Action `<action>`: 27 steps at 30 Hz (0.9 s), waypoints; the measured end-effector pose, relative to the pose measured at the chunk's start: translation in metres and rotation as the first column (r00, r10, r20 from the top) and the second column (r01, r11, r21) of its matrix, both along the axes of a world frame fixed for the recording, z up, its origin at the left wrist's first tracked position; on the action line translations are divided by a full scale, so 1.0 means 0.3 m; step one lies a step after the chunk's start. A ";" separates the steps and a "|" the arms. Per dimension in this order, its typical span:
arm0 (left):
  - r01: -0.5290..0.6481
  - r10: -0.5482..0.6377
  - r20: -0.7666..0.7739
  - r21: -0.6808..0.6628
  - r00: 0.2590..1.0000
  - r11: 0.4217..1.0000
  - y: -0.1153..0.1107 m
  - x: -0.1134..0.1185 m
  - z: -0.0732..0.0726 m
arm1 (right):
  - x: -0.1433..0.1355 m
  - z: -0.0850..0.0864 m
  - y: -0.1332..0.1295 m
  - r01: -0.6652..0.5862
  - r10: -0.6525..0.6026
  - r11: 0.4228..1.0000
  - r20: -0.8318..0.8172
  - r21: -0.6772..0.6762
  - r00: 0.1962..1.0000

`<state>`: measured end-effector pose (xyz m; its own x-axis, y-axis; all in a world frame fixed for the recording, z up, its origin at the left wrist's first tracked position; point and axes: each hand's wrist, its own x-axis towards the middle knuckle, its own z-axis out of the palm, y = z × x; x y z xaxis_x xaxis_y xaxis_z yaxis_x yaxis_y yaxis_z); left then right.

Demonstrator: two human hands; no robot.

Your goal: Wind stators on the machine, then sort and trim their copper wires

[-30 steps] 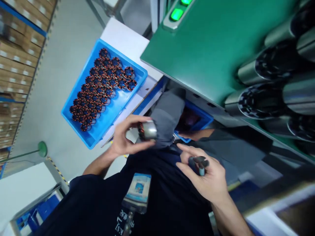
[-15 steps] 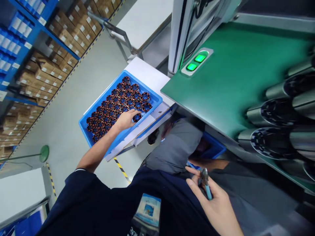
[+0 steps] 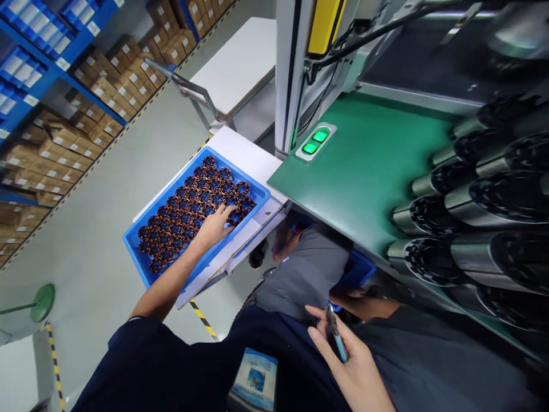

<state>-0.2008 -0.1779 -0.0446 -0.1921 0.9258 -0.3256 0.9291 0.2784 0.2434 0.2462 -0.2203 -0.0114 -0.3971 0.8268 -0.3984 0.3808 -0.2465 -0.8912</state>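
Note:
My left hand [image 3: 213, 228] reaches into the blue tray [image 3: 136, 252], its thumb and fingers around a dark ring with copper windings [image 3: 234, 217] near the tray's right side. Rows of similar wound rings [image 3: 184, 206] fill much of the tray. Lower right, my right hand [image 3: 343, 349] holds small pliers [image 3: 337, 337] with light blue handles, their jaws pointing up and away from my body. These pliers are clear of the tray.
A green worktop [image 3: 343, 166] with two lit green buttons [image 3: 315, 142] lies right of the tray, with several metal cylinders [image 3: 429, 214]. A person in grey clothing [image 3: 313, 263] is beside and below it. White cart [image 3: 235, 63] behind; boxes [image 3: 115, 86] on shelves.
The view has shifted, showing more of the machine behind the worktop. My left hand and the ring at its fingers have moved slightly toward the tray's far right part. The pliers remain in my right hand.

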 end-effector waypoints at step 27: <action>0.115 -0.162 0.202 0.229 0.966 0.967 0.066 -0.113 0.028 | -0.007 0.020 -0.057 0.007 -0.030 0.987 0.144 0.161 0.989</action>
